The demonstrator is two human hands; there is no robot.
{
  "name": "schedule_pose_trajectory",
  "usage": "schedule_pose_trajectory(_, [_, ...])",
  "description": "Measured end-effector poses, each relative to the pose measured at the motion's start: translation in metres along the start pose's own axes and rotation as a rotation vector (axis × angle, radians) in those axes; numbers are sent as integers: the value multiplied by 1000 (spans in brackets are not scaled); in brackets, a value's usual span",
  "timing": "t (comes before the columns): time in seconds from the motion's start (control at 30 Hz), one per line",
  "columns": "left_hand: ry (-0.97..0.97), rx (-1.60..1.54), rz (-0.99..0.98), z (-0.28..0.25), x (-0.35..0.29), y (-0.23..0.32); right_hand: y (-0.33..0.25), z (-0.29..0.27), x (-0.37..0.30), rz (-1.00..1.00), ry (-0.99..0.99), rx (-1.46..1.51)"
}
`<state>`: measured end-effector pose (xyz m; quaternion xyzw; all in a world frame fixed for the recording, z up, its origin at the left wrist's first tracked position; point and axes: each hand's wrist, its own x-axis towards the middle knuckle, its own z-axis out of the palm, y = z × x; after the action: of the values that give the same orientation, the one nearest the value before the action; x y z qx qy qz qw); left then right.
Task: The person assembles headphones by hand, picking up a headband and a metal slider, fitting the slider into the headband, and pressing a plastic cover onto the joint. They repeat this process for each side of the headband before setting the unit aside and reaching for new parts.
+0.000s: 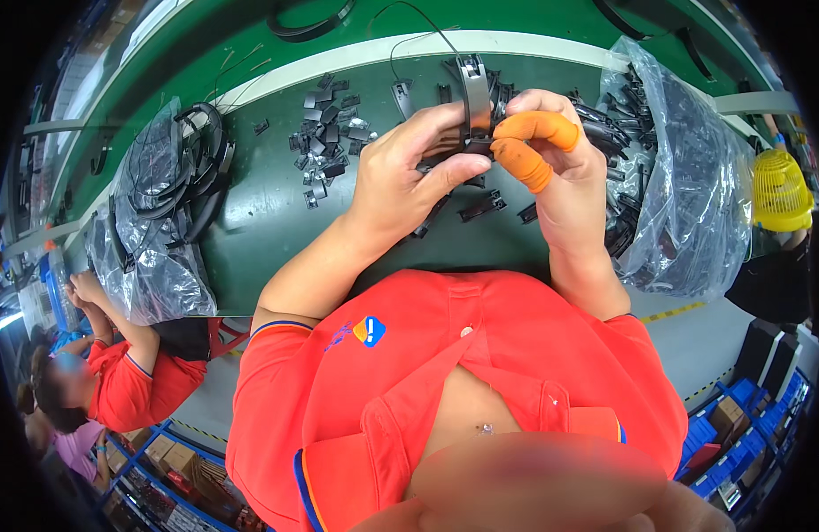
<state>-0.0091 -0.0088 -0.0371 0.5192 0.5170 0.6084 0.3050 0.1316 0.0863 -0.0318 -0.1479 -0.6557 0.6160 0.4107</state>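
Above the middle of the bench, my left hand [408,173] is closed round the lower end of a dark, curved headphone headband [474,84]. A thin black wire loops up from its top. My right hand [556,155] wears orange finger cots [544,130] on its thumb and a finger, which pinch the same end. A small black piece [479,144] shows between the fingertips; whether it is joined to the band I cannot tell. Below the hands lies a loose black plastic part [483,206] on the green bench [259,235].
Small black plastic pieces [325,133] lie heaped left of my hands. A clear bag [144,239] with black headbands [197,168] is at the left, and another clear bag [684,177] with black parts at the right. A yellow fan [782,191] stands far right; a co-worker [144,381] sits at left.
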Motion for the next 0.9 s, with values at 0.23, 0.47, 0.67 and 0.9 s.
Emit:
schedule_pose_trajectory(0.23, [-86,-36,70,3,2,-5,-10,8,4,246,5,407])
schedule_pose_trajectory(0.47, [1,-284,-108,26,-16,-7,-8,3,1,86,-86,-162])
schedule_pose_trajectory(0.67, [-12,-427,-114,32,-19,-5,-1,9,-8,-51,-12,-178])
schedule_pose_trajectory(0.9, [33,-487,11,37,-19,-14,2,14,-15,-93,1,-171])
